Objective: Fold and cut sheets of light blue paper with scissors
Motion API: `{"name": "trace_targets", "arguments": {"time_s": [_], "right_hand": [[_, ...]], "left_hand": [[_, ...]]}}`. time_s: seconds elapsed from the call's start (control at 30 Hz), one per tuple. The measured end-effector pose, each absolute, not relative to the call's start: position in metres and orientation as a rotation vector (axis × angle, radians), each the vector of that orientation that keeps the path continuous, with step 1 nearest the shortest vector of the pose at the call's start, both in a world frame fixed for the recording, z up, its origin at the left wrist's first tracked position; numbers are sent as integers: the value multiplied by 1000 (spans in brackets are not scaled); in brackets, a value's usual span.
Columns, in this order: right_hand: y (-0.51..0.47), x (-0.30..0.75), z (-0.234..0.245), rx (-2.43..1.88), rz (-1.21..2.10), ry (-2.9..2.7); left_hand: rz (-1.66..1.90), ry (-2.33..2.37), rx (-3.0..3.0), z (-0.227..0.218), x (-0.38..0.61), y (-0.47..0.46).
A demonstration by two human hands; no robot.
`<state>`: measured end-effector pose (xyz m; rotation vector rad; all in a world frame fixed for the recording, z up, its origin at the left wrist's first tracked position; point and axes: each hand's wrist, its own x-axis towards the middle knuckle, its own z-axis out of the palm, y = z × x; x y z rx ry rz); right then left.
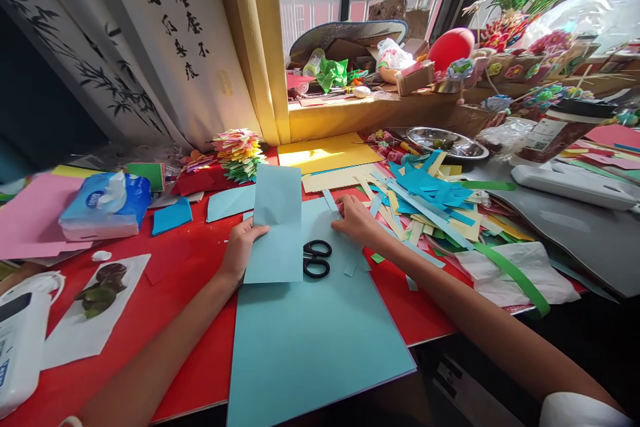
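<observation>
My left hand (pixel 241 247) grips a light blue rectangle of paper (pixel 277 227) by its left edge, thumb on the front. The paper stands upright, with a faint crease near its middle. Closed in a pinch, my right hand (pixel 353 219) has a narrow light blue paper strip (pixel 329 201) at its fingertips. Between the hands lie scissors with black handles (pixel 317 259); their blades are hidden behind the held paper. Beneath everything spreads a large light blue sheet (pixel 320 340), which overhangs the table's front edge.
Paper scraps (pixel 430 197) are heaped on the right of the red table (pixel 190 320), near a metal bowl (pixel 447 143). A tissue pack (pixel 106 203) sits at the left. Behind are a stacked folded-paper piece (pixel 237 155) and yellow paper (pixel 325 152). A lidded cup (pixel 565 130) leans far right.
</observation>
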<state>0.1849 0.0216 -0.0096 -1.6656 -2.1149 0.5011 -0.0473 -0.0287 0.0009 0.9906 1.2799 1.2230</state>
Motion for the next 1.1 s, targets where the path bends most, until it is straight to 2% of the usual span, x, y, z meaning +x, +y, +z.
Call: {"name": "trace_targets", "arguments": {"time_s": [0.17, 0.5, 0.63, 0.7, 0.8, 0.87, 0.97, 1.1], "right_hand": [[21, 193, -2, -1743, 363, -2183], [29, 247, 13, -2233, 111, -2081], [29, 245, 24, -2143, 23, -1987], [24, 232, 31, -1845, 225, -1921], [7, 204, 35, -1239, 1067, -1815], [-5, 187, 32, -985, 1444, -1735], [-11, 177, 22, -953, 1531, -1636], [3, 193, 17, -1014, 1513, -1366]], "left_hand": [[1189, 1278, 1025, 0, -50, -28], [1149, 1259, 1055, -3, -51, -27], [1184, 1256, 1061, 0, -49, -30], [1195, 1215, 1075, 3, -45, -35], [1140, 1125, 1139, 7, -37, -42], [1046, 1103, 1222, 9, -33, -47], [870, 1135, 1485, 8, -30, -50], [638, 1151, 2183, 3, -34, -47]]}}
